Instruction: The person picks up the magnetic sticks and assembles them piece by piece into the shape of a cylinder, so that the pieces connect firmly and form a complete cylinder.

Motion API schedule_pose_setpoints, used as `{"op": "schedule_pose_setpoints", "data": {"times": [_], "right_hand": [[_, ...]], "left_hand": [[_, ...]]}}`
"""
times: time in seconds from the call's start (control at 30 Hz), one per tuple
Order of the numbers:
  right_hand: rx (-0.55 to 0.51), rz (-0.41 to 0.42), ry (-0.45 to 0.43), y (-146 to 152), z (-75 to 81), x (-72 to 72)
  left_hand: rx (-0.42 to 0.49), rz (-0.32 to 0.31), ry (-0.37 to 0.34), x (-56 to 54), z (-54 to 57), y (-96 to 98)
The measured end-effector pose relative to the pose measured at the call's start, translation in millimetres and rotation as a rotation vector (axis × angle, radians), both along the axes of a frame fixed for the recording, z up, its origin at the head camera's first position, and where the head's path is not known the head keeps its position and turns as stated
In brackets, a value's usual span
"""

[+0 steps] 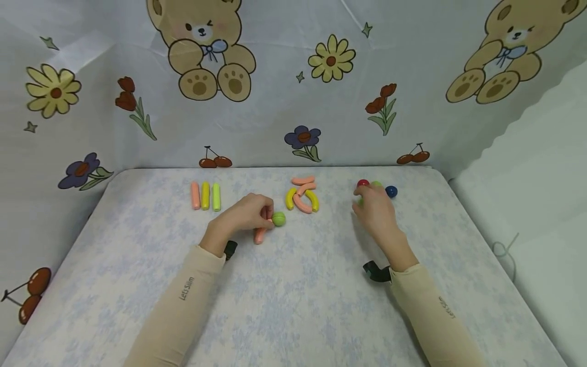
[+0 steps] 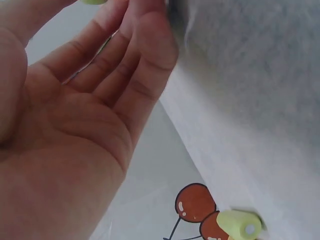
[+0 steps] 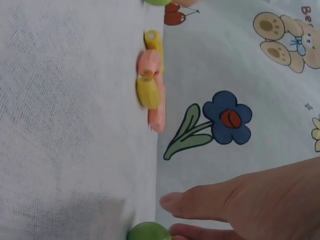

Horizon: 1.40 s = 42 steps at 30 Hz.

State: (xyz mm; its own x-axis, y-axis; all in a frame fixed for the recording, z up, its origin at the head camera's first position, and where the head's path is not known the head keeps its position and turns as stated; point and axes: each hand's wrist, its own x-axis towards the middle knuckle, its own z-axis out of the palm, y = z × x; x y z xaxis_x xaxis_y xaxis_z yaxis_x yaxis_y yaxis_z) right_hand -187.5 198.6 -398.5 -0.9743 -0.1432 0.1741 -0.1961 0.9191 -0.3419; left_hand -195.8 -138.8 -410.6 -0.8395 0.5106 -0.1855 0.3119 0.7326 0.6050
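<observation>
At the table's centre-left, my left hand (image 1: 247, 213) pinches a small green ball (image 1: 278, 219) at its fingertips. Just the ball's lower edge shows at the top of the left wrist view, by the thumb and index finger. Below that hand lies a pink stick (image 1: 260, 235), its upper end overlapped by the fingers. My right hand (image 1: 377, 211) is over a group of balls at the back right, thumb and finger spread around another green ball (image 3: 149, 232). In the right wrist view the thumb stands apart from it. A red ball (image 1: 363, 183) and a blue ball (image 1: 391, 191) sit beside this hand.
Pink, yellow and light green sticks (image 1: 216, 197) stand in a row at the back left. Between the hands, curved pink and yellow pieces (image 1: 315, 201) form a ring with more pink pieces above. A patterned cloth (image 1: 270, 112) hangs behind the table (image 1: 293, 306).
</observation>
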Motion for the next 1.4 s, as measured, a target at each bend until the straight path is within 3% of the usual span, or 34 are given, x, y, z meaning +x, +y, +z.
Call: {"op": "schedule_pose_setpoints", "data": {"times": [0.23, 0.4, 0.7, 0.9, 1.13, 1.4], "right_hand": [[0.025, -0.026, -0.041, 3, 0.6, 1.1], [0.018, -0.034, -0.125, 8, 4.6, 2.7], [-0.028, 0.121, -0.342, -6, 13.1, 5.4], [-0.053, 0.188, -0.432, -24, 13.9, 9.8], [-0.119, 0.296, -0.4, -47, 6.6, 22.0], [-0.3, 0.426, -0.364, -71, -9.9, 34.4]], "left_hand": [[-0.02, 0.031, -0.021, 1.7, 7.8, -8.8], [-0.041, 0.034, -0.036, 2.4, 9.6, -15.1], [-0.017, 0.07, -0.163, 2.7, 10.7, -17.7], [0.001, 0.088, -0.198, 3.5, 11.8, -15.7], [-0.004, 0.098, -0.187, 5.6, 11.0, -11.3], [0.013, 0.134, -0.141, 9.0, 6.9, 6.9]]}}
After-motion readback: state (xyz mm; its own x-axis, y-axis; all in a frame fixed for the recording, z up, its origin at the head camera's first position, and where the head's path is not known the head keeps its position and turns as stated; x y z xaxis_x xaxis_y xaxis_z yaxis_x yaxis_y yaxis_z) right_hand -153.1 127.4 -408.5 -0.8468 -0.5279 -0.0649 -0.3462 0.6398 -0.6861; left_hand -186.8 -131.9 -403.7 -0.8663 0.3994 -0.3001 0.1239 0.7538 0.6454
